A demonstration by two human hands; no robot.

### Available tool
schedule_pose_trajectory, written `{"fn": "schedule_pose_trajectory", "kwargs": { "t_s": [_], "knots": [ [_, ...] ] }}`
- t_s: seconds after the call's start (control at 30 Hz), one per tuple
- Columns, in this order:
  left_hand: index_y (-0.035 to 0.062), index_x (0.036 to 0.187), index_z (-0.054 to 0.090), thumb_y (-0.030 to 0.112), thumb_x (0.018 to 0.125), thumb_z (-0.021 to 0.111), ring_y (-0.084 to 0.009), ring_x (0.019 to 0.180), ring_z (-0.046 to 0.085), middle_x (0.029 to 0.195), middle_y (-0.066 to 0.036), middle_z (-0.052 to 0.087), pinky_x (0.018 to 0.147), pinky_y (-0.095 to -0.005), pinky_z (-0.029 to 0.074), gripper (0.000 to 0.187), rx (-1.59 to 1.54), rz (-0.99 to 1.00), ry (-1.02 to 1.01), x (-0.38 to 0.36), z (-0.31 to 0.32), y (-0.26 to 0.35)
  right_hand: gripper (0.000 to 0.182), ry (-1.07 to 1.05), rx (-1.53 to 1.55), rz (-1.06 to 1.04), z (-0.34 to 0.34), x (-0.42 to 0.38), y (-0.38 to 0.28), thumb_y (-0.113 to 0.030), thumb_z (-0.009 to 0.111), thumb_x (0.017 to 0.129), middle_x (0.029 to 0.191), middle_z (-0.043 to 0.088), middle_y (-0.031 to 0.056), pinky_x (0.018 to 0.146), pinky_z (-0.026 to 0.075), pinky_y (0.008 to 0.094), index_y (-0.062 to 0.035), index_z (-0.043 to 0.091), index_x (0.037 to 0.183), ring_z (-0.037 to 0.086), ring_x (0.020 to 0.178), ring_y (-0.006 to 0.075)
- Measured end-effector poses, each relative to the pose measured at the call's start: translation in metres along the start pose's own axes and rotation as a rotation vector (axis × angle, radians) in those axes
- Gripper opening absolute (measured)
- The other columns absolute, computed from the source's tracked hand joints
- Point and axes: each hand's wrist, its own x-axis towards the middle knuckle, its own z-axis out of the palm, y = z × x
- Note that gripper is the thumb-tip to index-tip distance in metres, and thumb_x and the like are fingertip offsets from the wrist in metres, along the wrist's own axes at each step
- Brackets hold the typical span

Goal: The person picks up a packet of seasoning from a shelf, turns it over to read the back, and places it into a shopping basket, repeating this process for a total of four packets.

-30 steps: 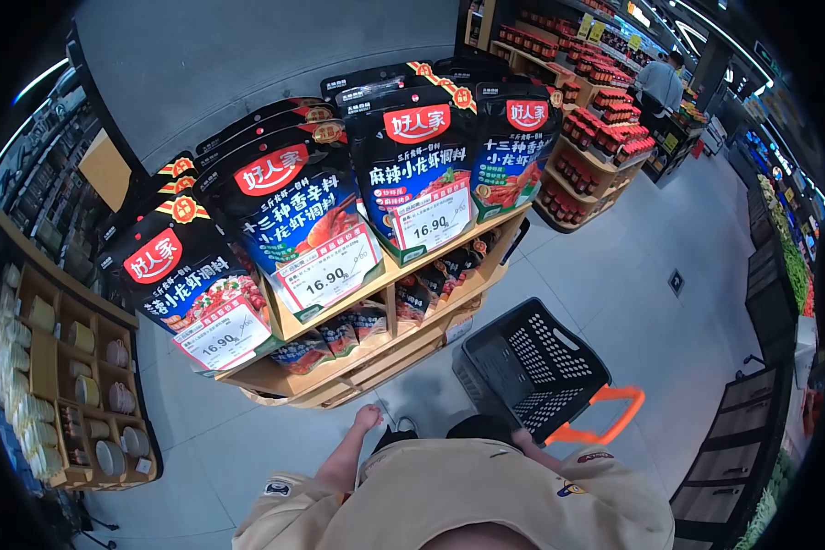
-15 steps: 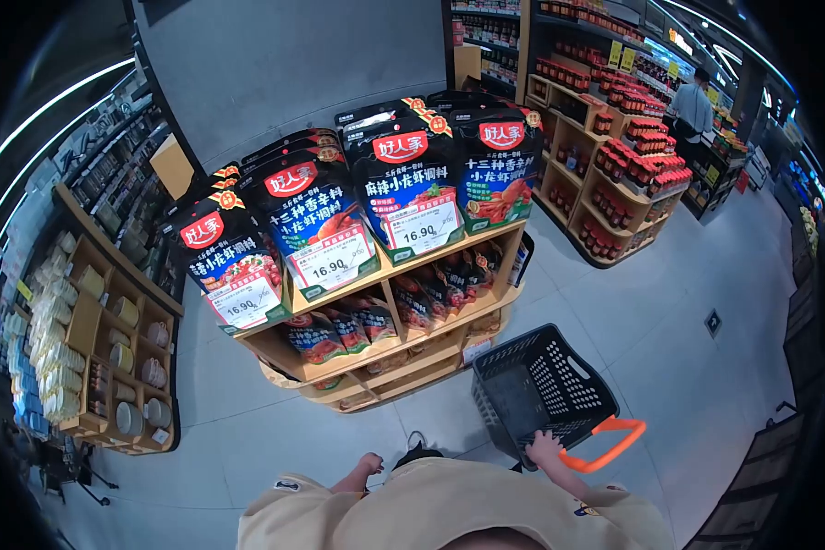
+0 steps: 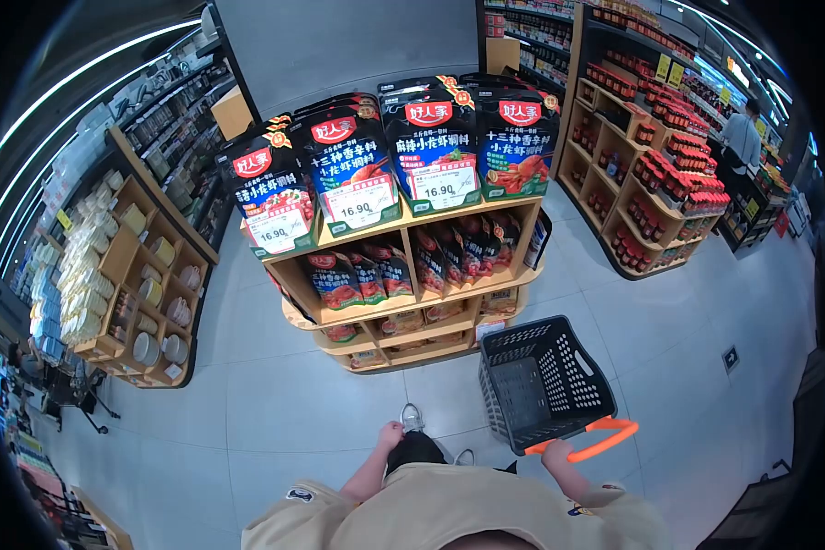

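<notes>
My right hand [image 3: 556, 451] is closed round the orange handle [image 3: 610, 440] of a black plastic shopping basket [image 3: 548, 371]. The basket stands at my right with its open top facing up, and nothing shows inside it. Hanging in front of my body, my left hand [image 3: 391, 434] has its fingers curled in and holds nothing that I can see. Ahead of me is a wooden display stand [image 3: 357, 316]. Large black seasoning pouches [image 3: 431, 137] with red labels and 16.90 price cards stand along its top, and smaller pouches [image 3: 467, 252] fill the shelf below.
At the right stands a wooden rack [image 3: 637, 197] of red-lidded jars. A person [image 3: 739, 137] is beyond it. Another wooden shelf [image 3: 147, 284] at the left holds bowls and wrapped goods. My shoe [image 3: 412, 418] is on the grey tiled floor [image 3: 284, 422].
The display stand sits farther up and right in view, and my left foot has come forward. My right hand has shifted along the basket's near edge. My left hand swung forward.
</notes>
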Motion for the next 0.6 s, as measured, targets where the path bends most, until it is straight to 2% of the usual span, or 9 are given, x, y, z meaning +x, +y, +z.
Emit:
{"fn": "schedule_pose_trajectory", "kwargs": {
  "t_s": [0.03,0.1,0.2,0.27,0.43,0.53,0.6],
  "knots": [
    [-0.0014,0.087,0.056,0.015,0.077,0.046,-0.0192,0.057,0.057,0.068,-0.012,0.059,0.052,-0.0285,0.047,0.022,-0.020,-0.103,0.019,-0.015,-0.010,-0.014,0.023,0.000,-0.003,-0.006,0.003,-0.005,0.001,-0.026,0.051,0.074,0.087,0.058,0.0038,0.065,0.041,0.0369,-0.0119,0.059,0.090,0.057,0.079,0.0202],
    [-0.0030,0.086,0.055,0.014,0.076,0.046,-0.0209,0.058,0.058,0.070,-0.014,0.059,0.049,-0.0293,0.047,0.021,-0.061,-0.294,0.061,-0.037,-0.029,-0.058,0.016,0.174,-0.111,-0.050,0.004,-0.017,0.005,-0.019,0.050,0.075,0.081,0.060,-0.0002,0.063,0.043,0.0346,-0.0133,0.062,0.084,0.058,0.083,0.0181],
    [-0.0048,0.087,0.053,0.011,0.076,0.044,-0.0223,0.059,0.059,0.075,-0.016,0.060,0.046,-0.0294,0.045,0.022,-0.060,-0.570,0.044,-0.073,-0.050,-0.122,0.016,0.134,-0.110,-0.080,0.007,-0.024,0.014,-0.018,0.052,0.074,0.083,0.061,-0.0010,0.060,0.044,0.0336,-0.0145,0.062,0.086,0.059,0.083,0.0177],
    [-0.0051,0.091,0.052,0.010,0.077,0.043,-0.0234,0.058,0.059,0.078,-0.017,0.060,0.046,-0.0308,0.045,0.023,-0.012,-0.665,0.016,-0.087,-0.055,-0.151,0.016,0.087,-0.154,-0.077,0.016,-0.024,0.021,-0.017,0.051,0.074,0.084,0.061,-0.0007,0.060,0.044,0.0330,-0.0152,0.062,0.086,0.059,0.082,0.0168],
    [-0.0061,0.095,0.050,0.010,0.078,0.042,-0.0244,0.065,0.059,0.079,-0.017,0.059,0.051,-0.0330,0.047,0.024,-0.193,-0.581,0.020,-0.108,-0.061,-0.137,0.017,0.035,-0.142,-0.098,0.049,-0.042,0.051,-0.019,0.052,0.073,0.086,0.060,0.0000,0.059,0.044,0.0330,-0.0154,0.061,0.087,0.059,0.080,0.0170],
    [-0.0066,0.095,0.049,0.012,0.078,0.043,-0.0244,0.070,0.059,0.080,-0.017,0.059,0.055,-0.0333,0.048,0.026,-0.317,-0.468,-0.030,-0.095,-0.066,-0.125,0.018,0.051,-0.157,-0.159,0.049,-0.060,0.079,-0.021,0.053,0.072,0.083,0.061,0.0006,0.063,0.044,0.0345,-0.0151,0.062,0.087,0.059,0.081,0.0184],
    [-0.0048,0.095,0.050,0.014,0.078,0.044,-0.0237,0.068,0.059,0.079,-0.017,0.059,0.055,-0.0321,0.048,0.026,-0.210,-0.365,-0.016,-0.084,-0.065,-0.107,0.021,-0.057,-0.140,-0.105,0.036,-0.076,0.090,-0.023,0.053,0.072,0.093,0.058,0.0051,0.081,0.037,0.0395,-0.0132,0.060,0.089,0.052,0.096,0.0205]
  ]
}}
